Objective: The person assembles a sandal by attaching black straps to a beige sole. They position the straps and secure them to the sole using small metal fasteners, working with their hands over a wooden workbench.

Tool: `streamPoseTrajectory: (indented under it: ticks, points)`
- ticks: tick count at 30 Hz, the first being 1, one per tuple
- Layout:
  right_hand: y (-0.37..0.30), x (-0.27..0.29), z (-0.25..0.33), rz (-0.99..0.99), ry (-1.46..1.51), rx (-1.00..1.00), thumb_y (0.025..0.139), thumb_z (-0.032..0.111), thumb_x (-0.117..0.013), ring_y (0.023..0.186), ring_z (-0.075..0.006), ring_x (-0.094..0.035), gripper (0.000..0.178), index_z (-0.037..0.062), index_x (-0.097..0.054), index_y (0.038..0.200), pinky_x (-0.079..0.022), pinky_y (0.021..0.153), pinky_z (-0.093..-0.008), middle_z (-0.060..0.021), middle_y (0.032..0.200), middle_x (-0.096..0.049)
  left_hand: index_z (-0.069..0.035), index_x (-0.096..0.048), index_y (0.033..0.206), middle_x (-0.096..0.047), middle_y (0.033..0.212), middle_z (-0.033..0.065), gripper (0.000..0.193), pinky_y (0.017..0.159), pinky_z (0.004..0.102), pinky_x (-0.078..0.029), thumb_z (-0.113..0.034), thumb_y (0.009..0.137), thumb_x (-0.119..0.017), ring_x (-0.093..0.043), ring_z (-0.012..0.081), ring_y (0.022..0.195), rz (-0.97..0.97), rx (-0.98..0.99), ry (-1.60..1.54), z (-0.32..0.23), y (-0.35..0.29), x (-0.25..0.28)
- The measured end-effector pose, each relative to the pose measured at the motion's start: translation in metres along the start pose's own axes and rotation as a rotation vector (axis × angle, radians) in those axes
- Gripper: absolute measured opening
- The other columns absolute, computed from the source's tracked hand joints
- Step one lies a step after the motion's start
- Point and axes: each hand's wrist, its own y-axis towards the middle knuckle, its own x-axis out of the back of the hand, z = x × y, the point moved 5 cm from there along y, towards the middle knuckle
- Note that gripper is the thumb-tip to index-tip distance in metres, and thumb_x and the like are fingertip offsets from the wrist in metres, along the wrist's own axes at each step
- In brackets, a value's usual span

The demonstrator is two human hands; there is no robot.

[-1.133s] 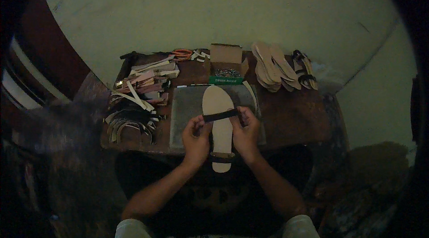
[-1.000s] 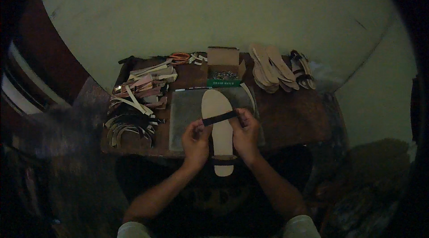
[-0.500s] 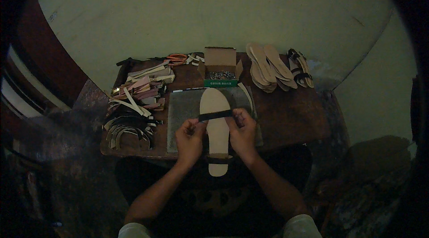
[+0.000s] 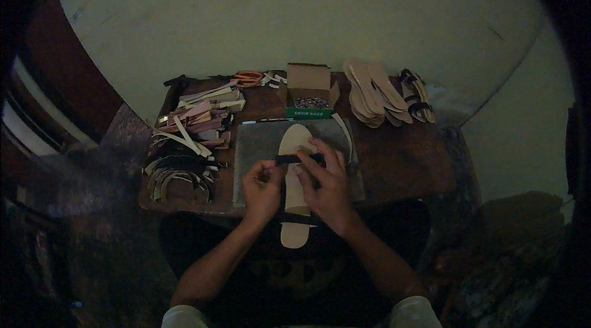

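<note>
A pale tan shoe sole [image 4: 295, 195] lies lengthwise before me, its heel end hanging past the table's near edge. Across its front part runs a black strap [image 4: 285, 160], partly covered by my fingers. My left hand [image 4: 263, 191] pinches the strap's left end beside the sole. Over the sole from the right comes my right hand [image 4: 326, 183], closed about the strap with fingers on top and the thumb just below. A second dark strap [image 4: 298, 220] crosses the sole near the heel. The strap's right end is mostly hidden under my right hand.
Under the sole is a grey slab [image 4: 255, 149]. Behind it stands an open box of small metal nails [image 4: 311, 113]. Strap pieces [image 4: 197, 125] pile up at left, near orange-handled scissors [image 4: 248, 78]. Several loose soles [image 4: 372, 97] and a strapped sandal [image 4: 416, 95] lie at right.
My right hand has moved left from the strap's right end to over the sole, its fingers now across the strap. My left hand stays at the left end.
</note>
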Motion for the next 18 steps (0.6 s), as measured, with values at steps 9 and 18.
streamPoseTrajectory:
  ticks: [9,18]
  points:
    - [0.005,0.016,-0.049,-0.156,0.233,-0.399,0.085,0.011,-0.068,0.107,-0.0334,-0.059,0.039,0.0023,-0.060,0.123,-0.052,0.082,-0.0388,-0.0194,0.127,-0.055,-0.001,-0.063,0.103,-0.064,0.079,0.0030,0.029,0.060,0.0234,-0.045,-0.021,0.085,-0.074,-0.057,0.0083,0.067,-0.030,0.141,0.005,-0.002,0.014,0.009]
    - [-0.007,0.032,-0.117,0.231,-0.123,-0.760,0.078,0.023,-0.075,0.082,-0.0298,-0.069,0.035,0.0000,-0.066,0.103,-0.054,0.072,-0.0386,-0.0183,0.092,-0.069,-0.001,-0.064,0.106,-0.066,0.086,0.0037,0.028,0.065,0.0247,-0.047,-0.019,0.086,-0.073,-0.059,0.0092,0.073,0.022,0.156,-0.041,-0.002,0.033,0.032]
